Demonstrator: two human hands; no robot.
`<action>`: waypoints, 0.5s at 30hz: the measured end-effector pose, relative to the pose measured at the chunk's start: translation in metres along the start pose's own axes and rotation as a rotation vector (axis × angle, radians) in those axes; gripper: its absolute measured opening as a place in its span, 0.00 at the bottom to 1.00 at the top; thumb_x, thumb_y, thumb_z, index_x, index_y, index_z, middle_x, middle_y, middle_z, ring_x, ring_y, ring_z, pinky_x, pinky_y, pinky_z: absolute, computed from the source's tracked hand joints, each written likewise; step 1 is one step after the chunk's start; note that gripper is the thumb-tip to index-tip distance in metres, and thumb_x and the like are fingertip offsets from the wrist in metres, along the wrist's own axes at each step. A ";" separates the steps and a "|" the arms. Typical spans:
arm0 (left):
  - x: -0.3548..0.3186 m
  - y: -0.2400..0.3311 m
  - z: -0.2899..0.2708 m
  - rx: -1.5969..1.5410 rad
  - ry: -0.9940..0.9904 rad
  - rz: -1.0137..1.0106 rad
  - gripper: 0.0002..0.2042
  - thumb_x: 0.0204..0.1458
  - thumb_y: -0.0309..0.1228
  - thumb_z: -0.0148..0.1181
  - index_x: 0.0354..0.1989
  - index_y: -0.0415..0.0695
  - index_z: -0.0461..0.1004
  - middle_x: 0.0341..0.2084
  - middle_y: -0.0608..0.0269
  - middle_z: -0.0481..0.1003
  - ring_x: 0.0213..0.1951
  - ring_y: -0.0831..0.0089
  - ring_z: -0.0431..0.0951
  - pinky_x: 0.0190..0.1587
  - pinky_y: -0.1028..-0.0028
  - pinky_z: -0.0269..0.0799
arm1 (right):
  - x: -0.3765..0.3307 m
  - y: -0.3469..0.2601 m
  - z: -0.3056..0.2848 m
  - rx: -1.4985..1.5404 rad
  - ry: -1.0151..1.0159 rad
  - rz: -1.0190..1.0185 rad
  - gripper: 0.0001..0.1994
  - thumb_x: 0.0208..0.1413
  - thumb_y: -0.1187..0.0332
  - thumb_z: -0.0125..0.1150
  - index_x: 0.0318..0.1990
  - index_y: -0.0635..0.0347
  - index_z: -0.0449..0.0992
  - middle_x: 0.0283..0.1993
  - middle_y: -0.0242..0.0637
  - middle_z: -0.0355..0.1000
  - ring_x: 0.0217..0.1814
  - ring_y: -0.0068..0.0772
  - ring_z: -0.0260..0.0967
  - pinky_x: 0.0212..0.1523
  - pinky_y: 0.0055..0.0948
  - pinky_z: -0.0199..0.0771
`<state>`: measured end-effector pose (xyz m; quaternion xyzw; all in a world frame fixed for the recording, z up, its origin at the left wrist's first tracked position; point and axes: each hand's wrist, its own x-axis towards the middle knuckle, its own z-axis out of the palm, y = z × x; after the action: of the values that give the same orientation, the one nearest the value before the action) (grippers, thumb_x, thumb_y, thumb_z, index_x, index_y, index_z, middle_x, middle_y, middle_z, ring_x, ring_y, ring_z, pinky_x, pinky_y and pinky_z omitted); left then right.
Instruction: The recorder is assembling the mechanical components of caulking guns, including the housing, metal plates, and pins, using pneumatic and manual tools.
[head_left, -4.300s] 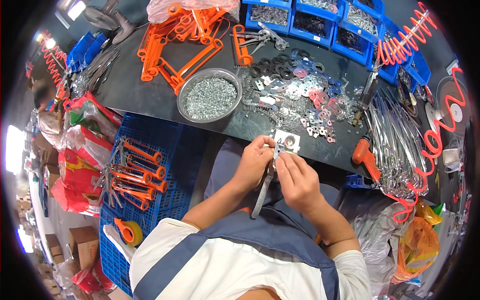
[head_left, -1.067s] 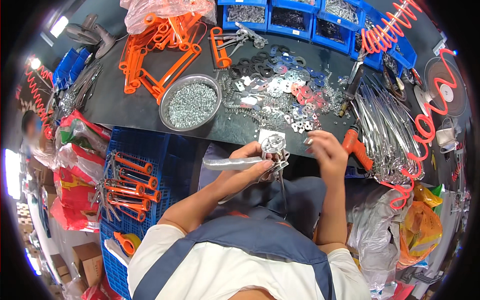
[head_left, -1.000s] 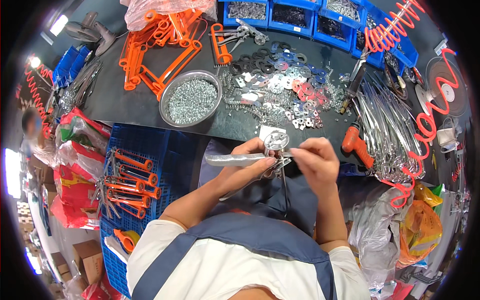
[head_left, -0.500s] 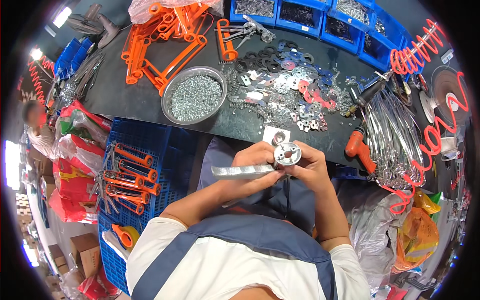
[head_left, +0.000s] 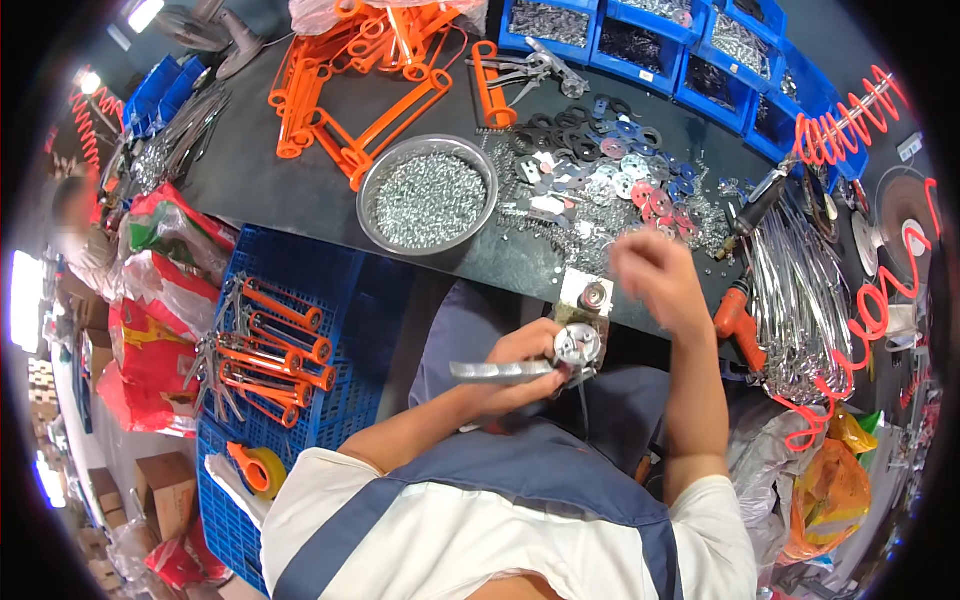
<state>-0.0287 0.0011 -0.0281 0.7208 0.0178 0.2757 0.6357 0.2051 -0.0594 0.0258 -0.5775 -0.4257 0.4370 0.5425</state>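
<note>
— Below the desk's near edge, in the head view, what is held?

— A flat metal bar with a round toothed disc at its end (head_left: pixel 577 345) is gripped by the left hand (head_left: pixel 520 365), fingers closed round it, just over the lap. A thin rod is seen hanging under the disc.

— And the right hand (head_left: pixel 650 280)?

— It is raised above the desk (head_left: pixel 300 190) edge, blurred; whether anything is pinched in it cannot be told. It is nearest to the heap of loose washers and plates (head_left: pixel 610 190) and to a small metal block (head_left: pixel 585 297) set at the edge.

— How far along does the work seem?

— One disc appears mounted on the bar, so that piece is judged partly assembled. Much looks left: the steel bowl of screws (head_left: pixel 428 195) is full, the heap of small parts is large, and orange handles (head_left: pixel 350 90) are piled at the far side. Pieces with orange grips (head_left: pixel 270 345) are lying in the blue crate (head_left: pixel 300 270) to the left, possibly finished ones.

— Anything else noted?

— Blue bins (head_left: pixel 650 40) of hardware along the back, an orange power driver (head_left: pixel 738 325) by the right forearm, and a bundle of metal rods (head_left: pixel 800 300) beyond it.
</note>
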 end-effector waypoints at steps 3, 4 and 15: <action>-0.007 0.011 0.012 -0.330 0.140 -0.393 0.08 0.54 0.30 0.55 0.32 0.38 0.70 0.36 0.63 0.66 0.30 0.83 0.67 0.29 0.81 0.63 | 0.068 0.031 0.034 -0.829 -0.005 -0.371 0.08 0.47 0.70 0.62 0.29 0.68 0.77 0.30 0.42 0.74 0.28 0.37 0.71 0.29 0.33 0.70; -0.008 0.008 0.012 -0.329 0.139 -0.389 0.08 0.54 0.30 0.55 0.32 0.38 0.70 0.36 0.63 0.66 0.30 0.83 0.67 0.29 0.81 0.63 | 0.077 0.047 0.046 -1.125 0.065 -0.394 0.07 0.44 0.71 0.61 0.28 0.67 0.77 0.33 0.47 0.72 0.33 0.48 0.72 0.33 0.42 0.71; -0.004 0.008 0.031 -0.209 0.156 -0.325 0.08 0.54 0.30 0.54 0.35 0.37 0.71 0.31 0.66 0.68 0.29 0.83 0.67 0.29 0.80 0.63 | 0.101 0.066 0.051 -1.288 0.076 -0.357 0.08 0.39 0.71 0.63 0.26 0.67 0.74 0.37 0.49 0.69 0.38 0.52 0.72 0.38 0.44 0.73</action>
<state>-0.0216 -0.0300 -0.0230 0.6150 0.1543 0.2249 0.7398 0.1826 0.0475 -0.0461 -0.7218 -0.6711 -0.0215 0.1679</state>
